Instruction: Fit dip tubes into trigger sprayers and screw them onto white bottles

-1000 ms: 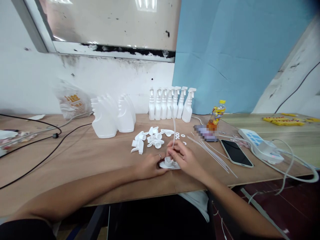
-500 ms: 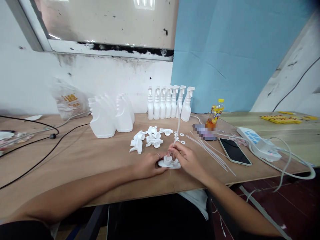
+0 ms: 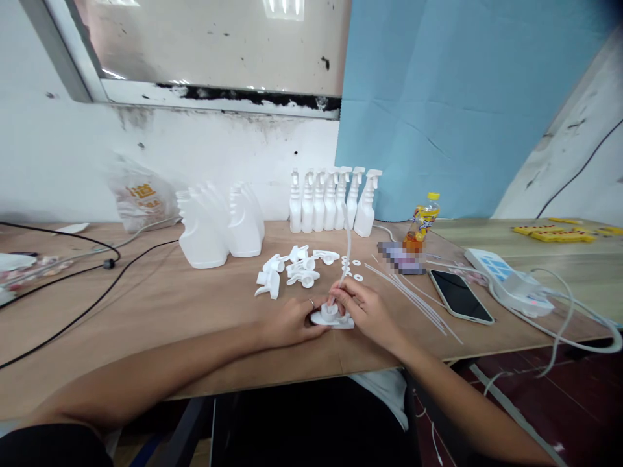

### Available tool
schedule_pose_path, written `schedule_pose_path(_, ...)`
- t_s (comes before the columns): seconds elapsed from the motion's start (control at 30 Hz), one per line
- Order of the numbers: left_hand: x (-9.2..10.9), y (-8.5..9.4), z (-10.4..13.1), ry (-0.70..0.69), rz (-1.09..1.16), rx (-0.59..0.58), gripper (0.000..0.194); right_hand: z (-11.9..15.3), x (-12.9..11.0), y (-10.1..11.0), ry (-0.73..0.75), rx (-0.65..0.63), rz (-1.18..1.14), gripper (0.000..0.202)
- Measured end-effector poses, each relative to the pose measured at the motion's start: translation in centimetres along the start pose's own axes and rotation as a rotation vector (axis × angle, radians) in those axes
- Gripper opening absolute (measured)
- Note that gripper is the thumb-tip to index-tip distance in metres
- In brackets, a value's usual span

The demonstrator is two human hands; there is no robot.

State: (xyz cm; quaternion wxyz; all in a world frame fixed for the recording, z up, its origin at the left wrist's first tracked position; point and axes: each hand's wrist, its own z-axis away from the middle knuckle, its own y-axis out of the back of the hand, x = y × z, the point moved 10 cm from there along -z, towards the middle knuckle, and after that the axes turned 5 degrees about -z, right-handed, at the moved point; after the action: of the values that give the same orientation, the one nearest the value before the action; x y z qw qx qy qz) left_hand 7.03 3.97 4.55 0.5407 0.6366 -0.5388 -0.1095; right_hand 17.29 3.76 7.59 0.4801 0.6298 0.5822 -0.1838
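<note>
My left hand [image 3: 294,322] grips a white trigger spray head [image 3: 333,318] that lies on the table near its front edge, its round collar facing up. Between the fingertips of my right hand [image 3: 365,311] is a thin translucent dip tube [image 3: 348,250], standing nearly upright with its lower end at the collar. Whether the tube's end sits inside the collar is hidden by the fingers. Behind my hands lie several loose spray heads [image 3: 302,266] and some small white washers [image 3: 358,277]. More thin tubes [image 3: 418,301] are spread to the right of my right hand.
White bottles without heads [image 3: 204,233] stand at the back left. A row of spray bottles [image 3: 318,204] stands by the wall. On the right are a drink bottle [image 3: 419,224], a phone [image 3: 460,296] and a power strip [image 3: 511,285] with cables. Black cables [image 3: 82,311] cross the left side.
The whole view has shifted slightly. Both hands keep their hold on the spray head and the dip tube, with hardly any movement between them.
</note>
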Motion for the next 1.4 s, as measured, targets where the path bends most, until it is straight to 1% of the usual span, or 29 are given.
schedule_pose_path(0.13,0.0,0.0,0.1,0.005,-0.015,-0.005,0.035,-0.2,-0.3,0.0,0.035,-0.005,0.079,0.018)
schedule_pose_path(0.23,-0.4,-0.2,0.3,0.015,-0.024,0.011,0.036,-0.4,-0.7,-0.2,0.063,-0.032,0.141,0.023)
schedule_pose_path(0.33,-0.9,-0.3,0.3,0.014,-0.003,0.036,0.024,-0.4,-1.0,-1.2,0.058,-0.102,0.181,0.027)
schedule_pose_path(0.4,-1.3,-0.2,0.1,0.034,0.002,0.052,0.016,-0.4,-1.3,-1.9,0.086,-0.141,0.196,0.027)
schedule_pose_path(0.47,-1.9,-0.1,-0.1,0.071,-0.008,0.053,0.019,-0.4,-1.4,-2.2,0.109,-0.136,0.185,0.028)
schedule_pose_path(0.5,-2.0,-0.1,-0.2,0.082,-0.011,0.042,0.020,-0.5,-1.1,-2.0,0.100,-0.106,0.160,0.028)
schedule_pose_path(0.53,-2.1,-0.2,-0.2,0.086,-0.012,0.025,0.023,-0.6,-0.6,-1.6,0.071,-0.068,0.123,0.027)
schedule_pose_path(0.6,-1.9,-0.3,-0.1,0.075,-0.010,0.002,0.035,-0.6,0.7,-0.7,-0.015,0.001,0.032,0.025)
schedule_pose_path(0.67,-1.7,-0.3,0.0,0.072,-0.018,-0.006,0.044,-0.6,1.5,-0.3,-0.058,0.016,-0.013,0.023)
schedule_pose_path(0.8,-1.5,-0.4,0.1,0.087,-0.020,-0.025,0.038,-0.6,1.0,-0.4,-0.029,-0.028,0.048,0.018)
schedule_pose_path(0.97,-1.2,-0.6,0.2,0.058,-0.012,-0.015,0.029,-0.5,0.7,-1.2,-0.044,-0.106,0.168,0.022)
schedule_pose_path(1.1,-1.3,-0.7,0.3,0.045,-0.028,0.006,0.025,-0.5,0.1,-1.9,-0.003,-0.138,0.266,0.026)
schedule_pose_path(1.17,-1.3,-0.6,0.4,0.058,-0.039,0.005,0.025,-0.5,0.1,-1.8,0.001,-0.131,0.261,0.027)
schedule_pose_path(1.23,-1.3,-0.3,0.5,0.081,-0.021,-0.004,0.027,-0.6,0.1,-1.3,0.010,-0.102,0.206,0.025)
schedule_pose_path(1.3,-1.1,0.4,0.5,0.111,0.040,0.029,0.030,-0.6,0.1,-0.4,0.012,-0.046,0.124,0.013)
schedule_pose_path(1.4,-0.9,2.3,0.6,0.152,0.139,0.183,0.034,-0.5,1.0,0.7,-0.072,0.018,0.038,0.036)
